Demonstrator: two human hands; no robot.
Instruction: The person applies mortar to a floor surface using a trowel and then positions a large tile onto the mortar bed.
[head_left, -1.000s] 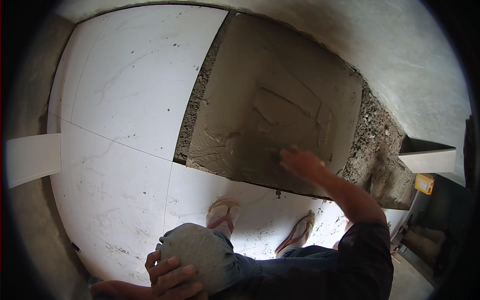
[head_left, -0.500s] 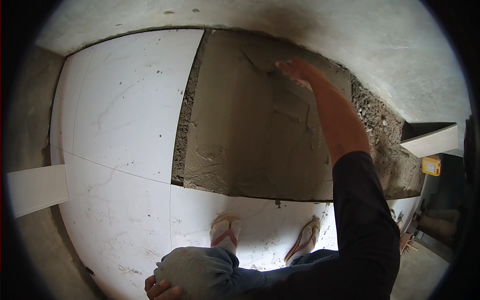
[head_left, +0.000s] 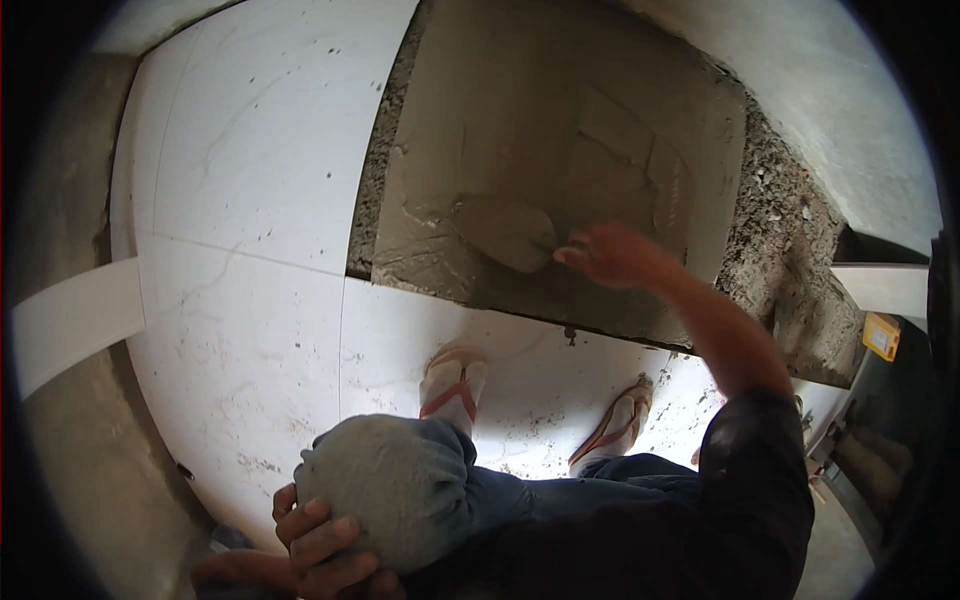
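My right hand [head_left: 618,256] is closed round the handle of a trowel. Its rounded blade [head_left: 507,232], coated in grey mortar, lies against the near part of a wet mortar bed [head_left: 480,100], and it points left. The mortar surface is mostly smooth on the left, with ridges and a raised patch to the right. Low in the picture, my left hand [head_left: 325,545] rests on my bent left knee [head_left: 375,480], its fingers apart and curved over the trouser cloth. Nothing shows in that hand.
White marbled tiles [head_left: 250,130] border the mortar on the left and near sides. My sandalled feet [head_left: 455,385] stand on the near tiles. Rough, crumbly mortar [head_left: 780,210] lies along the right. Concrete walls rise beyond, and a yellow object [head_left: 881,336] sits at the far right.
My right hand has come from the far side of the mortar toward me, and the trowel blade now shows plainly. The view has tipped down, showing more of my left hand on the knee.
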